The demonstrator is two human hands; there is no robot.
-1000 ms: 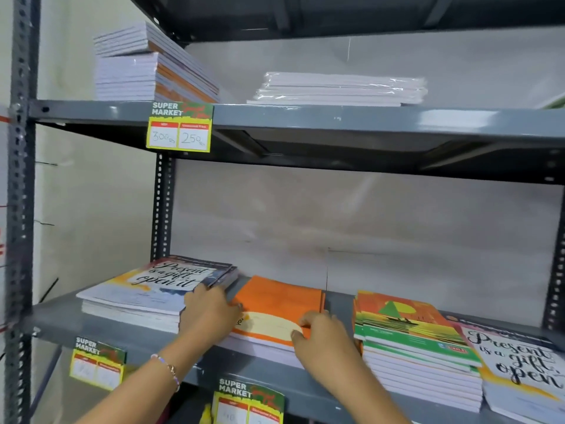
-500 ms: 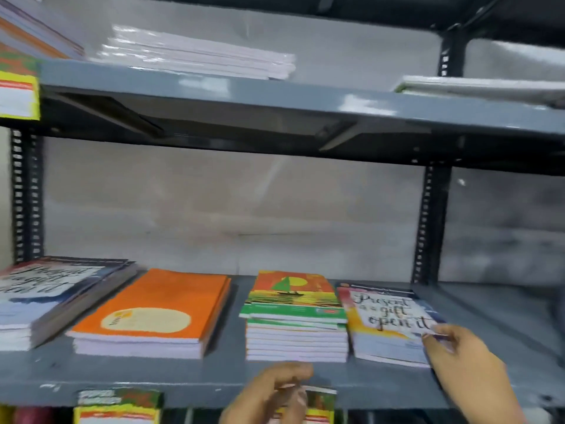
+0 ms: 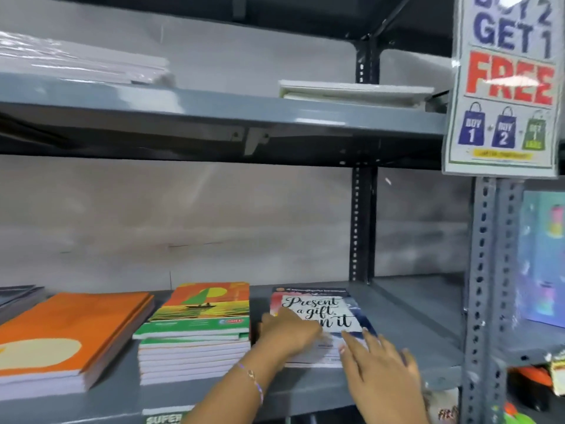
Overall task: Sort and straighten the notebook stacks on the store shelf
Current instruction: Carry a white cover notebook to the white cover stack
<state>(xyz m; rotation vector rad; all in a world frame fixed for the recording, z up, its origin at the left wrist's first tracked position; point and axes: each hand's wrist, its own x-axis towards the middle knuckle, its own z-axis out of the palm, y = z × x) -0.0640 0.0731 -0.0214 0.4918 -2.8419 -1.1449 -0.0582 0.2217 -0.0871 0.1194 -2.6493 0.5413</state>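
Right hand (image 3: 380, 367) nearest, fingers spread flat, tips touching the front right corner of the lettered stack (image 3: 321, 316); gripping nothing. Left hand (image 3: 290, 332), beaded bracelet (image 3: 252, 377) on the wrist, lies palm down on the stack's left front part, fingers loosely curled over the cover; whether it pinches the top notebook, cannot tell. Stack is low, thin, white page edges at the front, top cover white with black script "Present a gift", blue and red at the edges, dark strip along the back. It sits on the grey lower shelf (image 3: 412, 325), right of the rest, bare shelf beyond it. Just left, apart by a narrow gap: taller green stack (image 3: 195, 328), cover orange-yellow with a sailboat, green band at front, top copies slightly shifted. Further left, orange stack (image 3: 61, 335), cream oval on cover. Far left edge, dark cover, cut off. Upper shelf (image 3: 214, 108): white wrapped packs (image 3: 82, 62) left, pale flat stack (image 3: 354, 90) right. "Buy 2 get 1 free" sign (image 3: 504, 87) on right upright.
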